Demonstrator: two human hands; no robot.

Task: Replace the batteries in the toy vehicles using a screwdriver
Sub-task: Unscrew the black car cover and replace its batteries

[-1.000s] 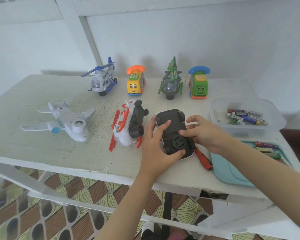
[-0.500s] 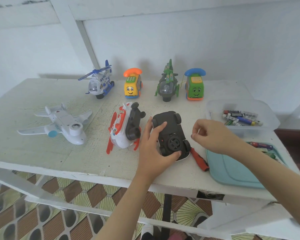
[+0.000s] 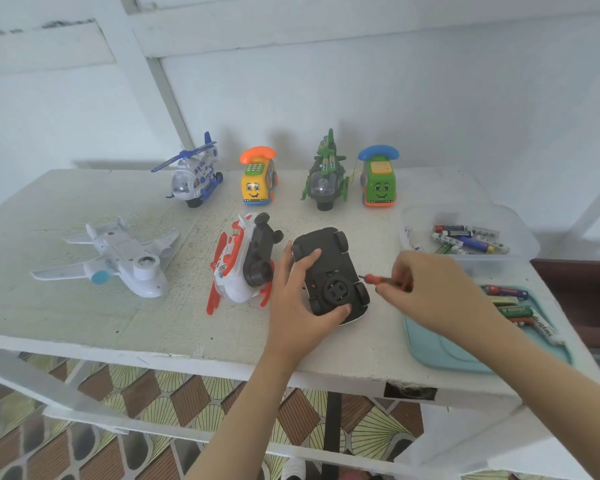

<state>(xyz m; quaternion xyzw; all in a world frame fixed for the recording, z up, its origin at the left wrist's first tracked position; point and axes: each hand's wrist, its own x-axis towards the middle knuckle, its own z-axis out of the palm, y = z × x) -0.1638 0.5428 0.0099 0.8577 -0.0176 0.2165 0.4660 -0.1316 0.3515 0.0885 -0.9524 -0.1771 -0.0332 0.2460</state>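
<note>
Head view. Black toy car (image 3: 329, 265) lies wheels-up on the counter (image 3: 153, 323) near the front edge, just right of a red-and-white toy aircraft (image 3: 232, 268). Left hand (image 3: 293, 306) grips the car as before, thumb at the near end and fingers over the underside. Change: the right hand (image 3: 430, 289), which rested on the car a second ago and then lifted off, now pinches the red-handled screwdriver (image 3: 374, 279). The tool has left its spot on the counter beside the car, and its tip points at the car's right side by the near wheel (contact not resolvable). Judgement: set-up is over and unscrewing the battery cover comes next; the cover looks still in place. Batteries wait in the clear tub (image 3: 520, 251) and on the teal tray (image 3: 447, 355), right of the car.
</note>
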